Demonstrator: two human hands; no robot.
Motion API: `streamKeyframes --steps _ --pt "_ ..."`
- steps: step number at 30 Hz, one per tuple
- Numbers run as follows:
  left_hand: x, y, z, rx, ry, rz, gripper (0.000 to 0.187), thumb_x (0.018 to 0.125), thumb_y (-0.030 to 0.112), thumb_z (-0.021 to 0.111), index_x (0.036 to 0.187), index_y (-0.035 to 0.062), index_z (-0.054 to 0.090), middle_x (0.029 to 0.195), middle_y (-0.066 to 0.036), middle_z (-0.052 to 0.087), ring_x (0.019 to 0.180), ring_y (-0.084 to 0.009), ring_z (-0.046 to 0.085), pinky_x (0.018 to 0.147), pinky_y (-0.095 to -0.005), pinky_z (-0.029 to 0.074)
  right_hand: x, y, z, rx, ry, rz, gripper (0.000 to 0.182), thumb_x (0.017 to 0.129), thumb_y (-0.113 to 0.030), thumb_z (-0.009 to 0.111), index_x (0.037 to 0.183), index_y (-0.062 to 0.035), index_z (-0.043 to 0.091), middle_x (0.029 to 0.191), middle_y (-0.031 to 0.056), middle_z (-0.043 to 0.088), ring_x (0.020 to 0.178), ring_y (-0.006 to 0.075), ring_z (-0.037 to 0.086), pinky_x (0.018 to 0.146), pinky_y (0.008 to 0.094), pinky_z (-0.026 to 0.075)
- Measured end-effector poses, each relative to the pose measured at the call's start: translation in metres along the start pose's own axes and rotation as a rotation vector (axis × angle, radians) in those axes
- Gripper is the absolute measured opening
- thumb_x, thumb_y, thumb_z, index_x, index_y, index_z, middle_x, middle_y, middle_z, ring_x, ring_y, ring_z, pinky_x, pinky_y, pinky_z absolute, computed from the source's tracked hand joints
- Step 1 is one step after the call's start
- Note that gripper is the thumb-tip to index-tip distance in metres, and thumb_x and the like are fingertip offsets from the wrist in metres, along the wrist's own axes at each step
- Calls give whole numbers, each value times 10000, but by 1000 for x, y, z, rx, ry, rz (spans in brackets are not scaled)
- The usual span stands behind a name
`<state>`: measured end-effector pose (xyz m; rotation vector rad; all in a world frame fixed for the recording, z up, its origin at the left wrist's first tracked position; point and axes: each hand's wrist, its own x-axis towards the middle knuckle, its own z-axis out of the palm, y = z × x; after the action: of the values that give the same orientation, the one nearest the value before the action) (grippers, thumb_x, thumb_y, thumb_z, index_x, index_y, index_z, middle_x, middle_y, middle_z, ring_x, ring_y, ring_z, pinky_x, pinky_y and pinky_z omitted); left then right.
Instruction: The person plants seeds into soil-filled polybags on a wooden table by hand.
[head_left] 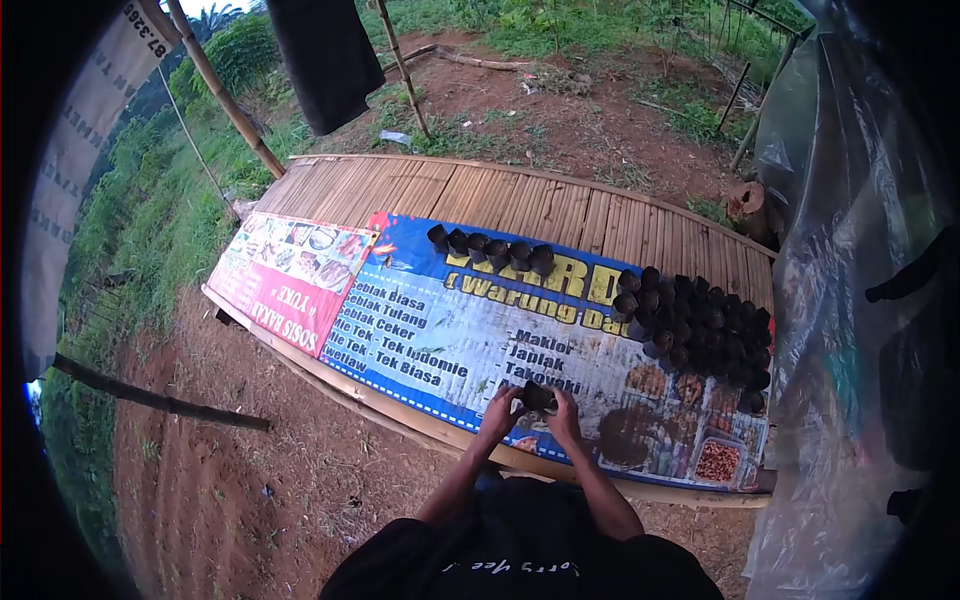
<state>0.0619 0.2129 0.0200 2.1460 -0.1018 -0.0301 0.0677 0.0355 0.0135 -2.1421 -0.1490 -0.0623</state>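
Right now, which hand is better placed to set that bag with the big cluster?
Probably right: both hands hold the bag, but the right hand is on the side of the big cluster; the left hand would cross over.

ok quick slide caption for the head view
Both hands, left hand and right hand, hold a small black pot over a banner-covered bamboo table.

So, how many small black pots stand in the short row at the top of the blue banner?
6, side by side in the short row of small black pots on the blue printed banner, left of the big dark cluster; some may be hidden.
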Motion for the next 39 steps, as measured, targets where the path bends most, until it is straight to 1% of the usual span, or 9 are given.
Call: streamKeyframes --steps 2,5,16,21,22,28,34,36,39 --pt "9 -14 -35 92 6 -8 486 707 121 778 1145 17 592 1054 -174 597 954 -359 599 836 -416 489 19 -23 30 23 -17 3 546 636 -42 799 1137 -81 585 1044 155 614 961 339 609 826 406 492" --pt "27 -43 -79 115 13 -31 460 720 127 766 1130 7 596 1034 -178 587 971 -361 588 851 -412 481 50 -40 82 17 -29 -9 550 633 -49 807 1136 -88 587 1009 149 619 943 332 613 809 399 498" --pt "116 -123 -195 103 70 -11 463 689 77 759 1118 32 589 997 -177 601 927 -387 599 796 -445 501 158 -103 201 39 -14 -33 580 661 -1 781 1188 -84 552 983 162 559 927 343 575 807 413 485" --pt "168 -145 -219 116 143 50 452 690 94 767 1101 27 589 1019 -178 610 907 -389 606 772 -434 510 216 -108 232 50 -4 -18 592 655 -16 790 1190 -61 540 1015 168 552 966 350 557 847 418 465" --pt "178 -149 -223 136 109 -30 454 693 92 764 1108 32 591 1030 -175 617 922 -387 609 776 -431 511 227 -109 238 48 -10 -14 592 655 -16 790 1190 -61 540 1015 168 552 966 350 557 847 418 465" --pt "235 -171 -242 74 106 -81 468 698 103 766 1128 46 590 1051 -164 627 921 -375 621 777 -430 512 284 -108 269 17 56 32 627 654 -63 808 1209 -41 516 1078 188 546 1010 369 534 863 435 443" --pt "269 -178 -247 76 120 -141 500 716 96 753 1183 48 580 1118 -164 632 987 -372 616 825 -423 509 312 -108 279 6 112 40 620 694 -17 747 1260 -43 494 1097 201 537 1008 368 543 861 432 446" --pt "275 -183 -246 72 101 -135 541 738 82 731 1240 22 539 1148 -188 618 1015 -375 609 856 -417 502 317 -108 283 2 124 31 629 700 1 729 1278 -40 483 1105 205 532 1017 368 545 871 436 446" --pt "278 -186 -244 157 154 -95 564 785 48 670 1298 -36 452 1152 -246 589 1062 -404 567 920 -436 454 313 -111 283 243 100 114 642 710 19 701 1303 -28 459 1134 211 514 1046 367 547 916 431 437"
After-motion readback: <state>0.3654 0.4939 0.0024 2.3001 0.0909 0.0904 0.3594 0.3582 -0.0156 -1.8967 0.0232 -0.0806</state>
